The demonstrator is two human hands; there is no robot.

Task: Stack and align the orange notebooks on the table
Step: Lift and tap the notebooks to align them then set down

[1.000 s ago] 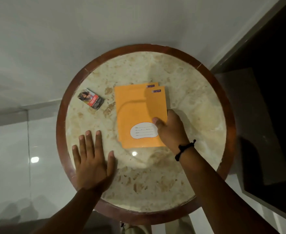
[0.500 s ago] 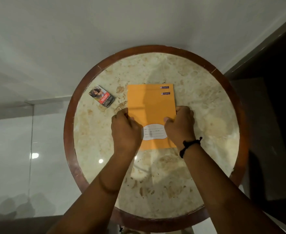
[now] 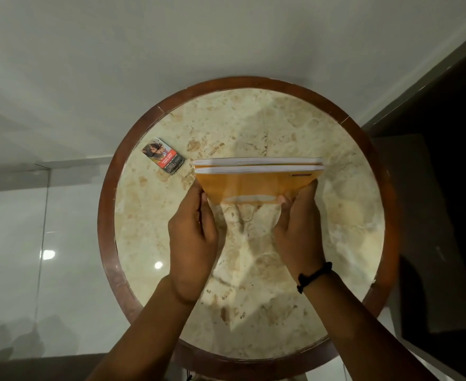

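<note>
Two orange notebooks (image 3: 256, 182) are held together, stood up on edge above the middle of the round marble table (image 3: 336, 215), their white page edges facing up toward the camera. My left hand (image 3: 193, 232) grips the stack's left side. My right hand (image 3: 297, 229), with a black band at the wrist, grips the right side, thumb on the front cover. The near cover's white label is partly visible at the bottom edge.
A small red and black packet (image 3: 163, 156) lies on the table at the left, close to the notebooks' left corner. The table has a brown wooden rim (image 3: 105, 215). A dark cabinet (image 3: 446, 188) stands to the right, and pale glossy floor lies to the left.
The notebooks lay flat and offset on the table; my left hand came over from the table's left, both hands took the stack's sides and tilted it up on edge.
</note>
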